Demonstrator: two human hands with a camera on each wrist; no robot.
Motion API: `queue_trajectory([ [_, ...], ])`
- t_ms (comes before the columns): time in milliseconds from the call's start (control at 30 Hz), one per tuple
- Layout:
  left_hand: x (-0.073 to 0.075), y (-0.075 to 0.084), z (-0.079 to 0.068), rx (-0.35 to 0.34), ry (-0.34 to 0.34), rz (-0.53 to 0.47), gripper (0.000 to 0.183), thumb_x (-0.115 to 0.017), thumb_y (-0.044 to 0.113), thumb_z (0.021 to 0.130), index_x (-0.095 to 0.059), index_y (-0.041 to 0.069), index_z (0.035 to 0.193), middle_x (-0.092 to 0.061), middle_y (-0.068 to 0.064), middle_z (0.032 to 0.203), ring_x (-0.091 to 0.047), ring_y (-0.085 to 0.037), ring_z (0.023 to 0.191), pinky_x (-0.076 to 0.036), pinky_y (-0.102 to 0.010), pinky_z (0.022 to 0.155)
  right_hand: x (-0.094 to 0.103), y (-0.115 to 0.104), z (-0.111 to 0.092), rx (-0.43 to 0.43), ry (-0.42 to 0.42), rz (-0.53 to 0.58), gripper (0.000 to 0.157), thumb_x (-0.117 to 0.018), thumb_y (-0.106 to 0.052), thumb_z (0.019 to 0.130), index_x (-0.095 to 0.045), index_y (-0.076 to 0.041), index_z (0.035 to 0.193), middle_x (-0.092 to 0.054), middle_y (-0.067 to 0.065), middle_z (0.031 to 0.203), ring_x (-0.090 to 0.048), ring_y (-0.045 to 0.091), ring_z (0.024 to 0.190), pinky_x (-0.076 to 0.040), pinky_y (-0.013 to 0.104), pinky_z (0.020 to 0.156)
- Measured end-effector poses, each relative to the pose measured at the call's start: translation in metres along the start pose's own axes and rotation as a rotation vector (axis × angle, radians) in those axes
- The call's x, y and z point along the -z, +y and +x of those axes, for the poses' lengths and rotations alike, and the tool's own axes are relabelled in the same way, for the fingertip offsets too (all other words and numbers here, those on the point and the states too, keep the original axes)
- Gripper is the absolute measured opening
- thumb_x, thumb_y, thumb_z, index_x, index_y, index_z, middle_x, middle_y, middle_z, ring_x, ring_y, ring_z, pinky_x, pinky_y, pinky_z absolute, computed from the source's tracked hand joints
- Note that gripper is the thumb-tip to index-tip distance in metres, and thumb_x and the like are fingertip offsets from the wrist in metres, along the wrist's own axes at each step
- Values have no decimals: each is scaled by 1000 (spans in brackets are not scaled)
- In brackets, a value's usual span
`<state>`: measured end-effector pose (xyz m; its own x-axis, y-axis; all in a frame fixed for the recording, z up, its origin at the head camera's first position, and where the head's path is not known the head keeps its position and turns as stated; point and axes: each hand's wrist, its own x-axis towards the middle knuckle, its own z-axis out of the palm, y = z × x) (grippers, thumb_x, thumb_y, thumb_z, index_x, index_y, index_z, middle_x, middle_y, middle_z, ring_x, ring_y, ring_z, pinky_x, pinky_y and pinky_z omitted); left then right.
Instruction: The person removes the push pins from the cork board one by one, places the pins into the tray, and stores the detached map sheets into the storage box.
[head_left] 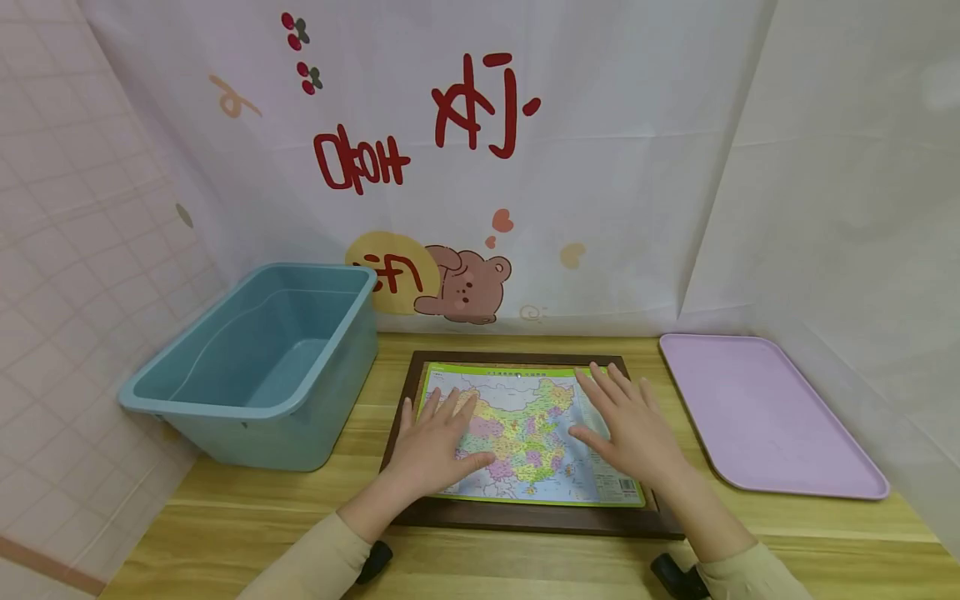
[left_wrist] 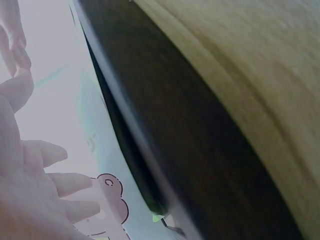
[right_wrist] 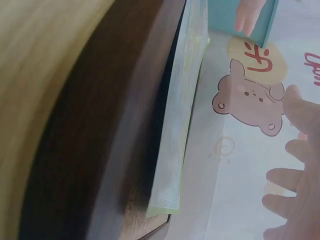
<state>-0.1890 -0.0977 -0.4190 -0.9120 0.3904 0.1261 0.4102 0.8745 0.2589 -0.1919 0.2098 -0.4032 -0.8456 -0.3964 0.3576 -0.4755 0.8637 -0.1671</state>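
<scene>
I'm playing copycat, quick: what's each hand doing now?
Left hand: open, holding nothing, above the colourful, green-edged rectangular map.
Right hand: open, holding nothing, above the same map.

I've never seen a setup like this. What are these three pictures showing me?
There's no machine here, just a person's bare left hand and right hand. The wide picture is taken from the head, looking forward and down; the two sideways close-ups are taken from the wrists, one each. On the wooden table, a colourful map lies over a dark frame, with a blue tub to the left and a lilac tray to the right. Both hands are spread above the map, holding nothing.
</scene>
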Motion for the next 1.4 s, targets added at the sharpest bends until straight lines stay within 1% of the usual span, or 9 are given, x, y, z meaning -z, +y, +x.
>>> queue_trajectory([
  [133, 0, 1, 0, -31, -9, 13, 85, -59, 65, 89, -41, 12, 153, -36, -17, 155, -26, -45, 143, -5, -72, 110, -1, 2, 5, 13, 23, 29, 79, -71, -45, 90, -37, -13, 154, -35, 17, 156, -27, 41, 144, -18, 71, 108],
  [267, 0, 1, 0, -50, -19, 19, 82, -63, 62, 88, -46, 12, 150, -41, -15, 153, -32, -45, 140, -13, -73, 108, -1, 3, 9, 28, 46, 53, 76, -72, -40, 90, -40, -13, 153, -40, 18, 153, -31, 42, 141, -22, 70, 107],
  [467, -1, 1, 2, -63, -49, 7, 79, -70, 57, 86, -50, 11, 147, -46, -15, 149, -38, -44, 137, -21, -74, 105, 0, 2, 14, 39, 72, 82, 73, -74, -36, 90, -42, -11, 151, -45, 18, 149, -36, 43, 139, -24, 68, 108],
  [700, -3, -2, 3, -70, -89, 5, 73, -74, 51, 85, -55, 11, 143, -51, -14, 145, -42, -42, 135, -31, -71, 102, 2, 0, 22, 73, 112, 103, 71, -76, -31, 89, -45, -9, 149, -49, 19, 145, -40, 43, 136, -30, 64, 107],
  [867, -6, -3, 3, -81, -107, -7, 69, -77, 45, 84, -59, 8, 139, -54, -16, 142, -46, -42, 132, -39, -66, 100, 4, 0, 27, 75, 91, 118, 69, -75, -29, 90, -46, -9, 149, -51, 18, 144, -41, 42, 136, -35, 62, 105],
  [1000, -6, -2, 2, -80, -135, -1, 66, -78, 42, 83, -61, 7, 137, -55, -17, 140, -47, -43, 131, -43, -63, 97, 3, -1, 30, 58, 72, 122, 67, -74, -29, 91, -46, -9, 149, -53, 17, 143, -42, 41, 135, -38, 62, 103],
  [1200, -3, 0, 0, -80, -159, 2, 62, -80, 37, 82, -63, 5, 133, -56, -19, 139, -48, -43, 130, -45, -60, 97, 4, -1, 33, 31, 54, 125, 66, -74, -28, 91, -47, -10, 148, -56, 18, 139, -46, 42, 132, -42, 62, 97],
  [1400, -2, 0, 0, -99, -171, 16, 59, -80, 36, 83, -66, 4, 129, -56, -21, 138, -49, -44, 128, -45, -57, 99, 4, -2, 37, 12, 26, 130, 64, -73, -31, 92, -49, -10, 147, -58, 18, 136, -50, 42, 127, -44, 60, 97],
])
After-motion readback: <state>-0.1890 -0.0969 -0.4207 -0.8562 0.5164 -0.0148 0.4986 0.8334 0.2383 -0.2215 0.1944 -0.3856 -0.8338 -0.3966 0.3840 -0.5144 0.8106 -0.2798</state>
